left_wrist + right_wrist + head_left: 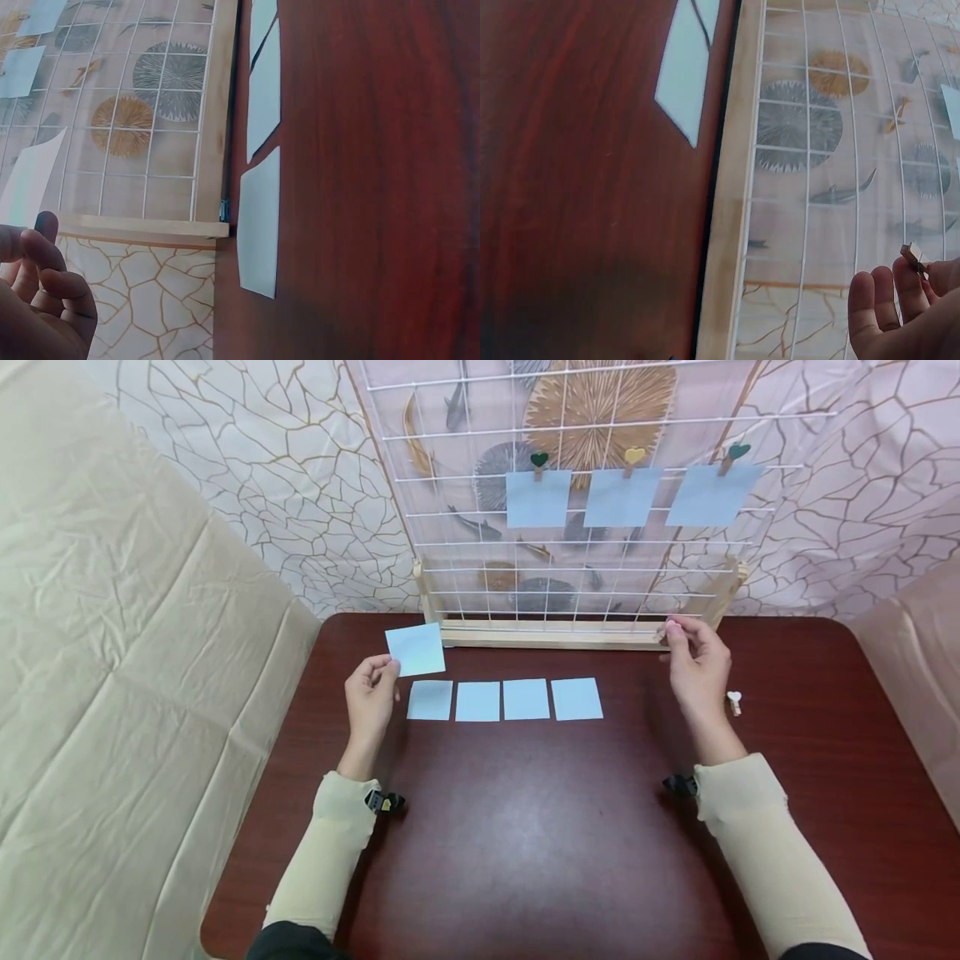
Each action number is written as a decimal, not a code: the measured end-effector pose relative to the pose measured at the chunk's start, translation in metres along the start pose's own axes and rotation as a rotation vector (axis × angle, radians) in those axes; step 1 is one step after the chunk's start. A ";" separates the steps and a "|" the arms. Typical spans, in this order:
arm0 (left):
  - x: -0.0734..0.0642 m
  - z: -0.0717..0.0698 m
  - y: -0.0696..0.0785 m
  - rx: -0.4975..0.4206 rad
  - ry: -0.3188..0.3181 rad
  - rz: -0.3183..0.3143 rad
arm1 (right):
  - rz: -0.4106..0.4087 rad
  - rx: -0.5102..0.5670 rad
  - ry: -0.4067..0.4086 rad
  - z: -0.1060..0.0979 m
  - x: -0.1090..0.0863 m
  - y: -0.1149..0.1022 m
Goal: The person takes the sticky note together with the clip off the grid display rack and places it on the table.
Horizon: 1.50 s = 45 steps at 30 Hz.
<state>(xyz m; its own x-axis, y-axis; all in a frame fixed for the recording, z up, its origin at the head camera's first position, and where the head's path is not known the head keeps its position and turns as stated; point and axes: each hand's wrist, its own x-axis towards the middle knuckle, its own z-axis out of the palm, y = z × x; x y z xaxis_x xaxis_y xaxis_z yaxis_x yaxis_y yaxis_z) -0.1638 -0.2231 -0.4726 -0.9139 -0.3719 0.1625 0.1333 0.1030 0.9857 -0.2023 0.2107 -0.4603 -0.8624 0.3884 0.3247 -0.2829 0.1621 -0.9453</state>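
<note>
My left hand [369,700] pinches a light blue square paper note [417,650] by its lower left corner, raised above the table near the left foot of the wire grid. In the left wrist view the note [28,176] stands between thumb and fingers. My right hand [699,672] pinches a small wooden clothespin [910,253] between thumb and index finger, in front of the grid's right end. Fingers partly hide the clothespin. Several more blue notes [477,702] lie in a row on the table between the hands.
A white wire grid [465,542] stands upright in a wooden base [555,637] at the table's back. Three blue notes [538,500] hang from it by heart-topped clothespins [634,457]. Another clothespin, with a white heart [734,701], lies on the dark red table [510,860], right of my right hand.
</note>
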 end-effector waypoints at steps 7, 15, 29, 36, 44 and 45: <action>-0.008 -0.005 -0.013 0.016 -0.008 0.014 | 0.041 -0.073 0.009 -0.019 -0.013 -0.010; -0.020 -0.010 -0.022 -0.013 -0.019 -0.007 | 0.112 -0.085 0.016 -0.038 -0.021 0.005; -0.033 -0.017 -0.031 0.021 -0.028 -0.077 | 0.229 -0.105 0.023 -0.067 -0.029 0.041; -0.037 -0.020 -0.036 0.049 -0.029 -0.070 | 0.279 -0.163 -0.028 -0.076 -0.036 0.043; -0.044 -0.025 -0.038 0.062 -0.023 -0.081 | 0.281 -0.228 -0.151 -0.090 -0.039 0.050; -0.045 -0.025 -0.038 0.066 -0.027 -0.085 | 0.275 -0.239 -0.167 -0.092 -0.039 0.051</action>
<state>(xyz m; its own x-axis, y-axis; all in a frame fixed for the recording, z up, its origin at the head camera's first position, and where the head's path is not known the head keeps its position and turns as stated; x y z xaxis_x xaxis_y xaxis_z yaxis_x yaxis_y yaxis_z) -0.1183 -0.2338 -0.5163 -0.9308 -0.3574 0.0760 0.0299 0.1327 0.9907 -0.1444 0.2869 -0.5182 -0.9543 0.2972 0.0322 0.0571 0.2867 -0.9563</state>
